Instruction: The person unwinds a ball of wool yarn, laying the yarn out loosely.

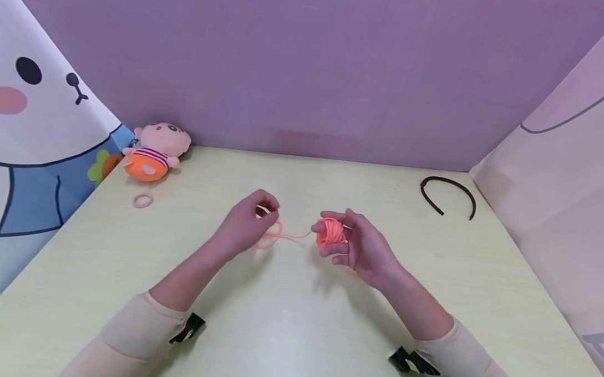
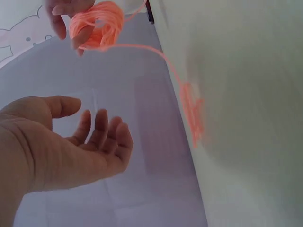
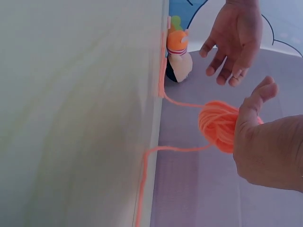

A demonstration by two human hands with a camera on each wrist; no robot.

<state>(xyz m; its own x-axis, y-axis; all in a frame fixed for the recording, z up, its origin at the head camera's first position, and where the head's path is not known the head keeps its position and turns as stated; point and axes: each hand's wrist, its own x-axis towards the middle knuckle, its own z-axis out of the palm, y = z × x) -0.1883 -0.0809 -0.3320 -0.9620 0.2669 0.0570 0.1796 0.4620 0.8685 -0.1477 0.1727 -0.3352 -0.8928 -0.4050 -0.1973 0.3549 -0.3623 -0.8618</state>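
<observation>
Apparently, the step in hand is winding yarn into a bundle, judging by the layered turns of the coral coil (image 1: 332, 233) just right of the middle of the head view. The right hand (image 1: 366, 247) holds it: the fingers are bent and spread about the coil, with one fingertip poking out past its left edge. In the right wrist view the thumb stands along the near side of the coil; whether it presses there, I cannot tell.

The left hand (image 1: 248, 221), left of centre in the head view, is loosely bent, with a clear gap between thumb and fingers in the left wrist view, and it has hold of nothing that shows. Beyond it, loose loops (image 2: 191, 113) lie on the table (image 1: 287, 333), joined to the coil by a slack strand (image 1: 296, 236). A second strand (image 3: 143, 182) leaves the coil and runs down the table edge at the lower middle of the right wrist view.

The next move seems to call for the left hand to pinch the slack strand near the coil and guide it round, while the right hand keeps the turns together and the two strands stay apart, lest they tangle.
</observation>
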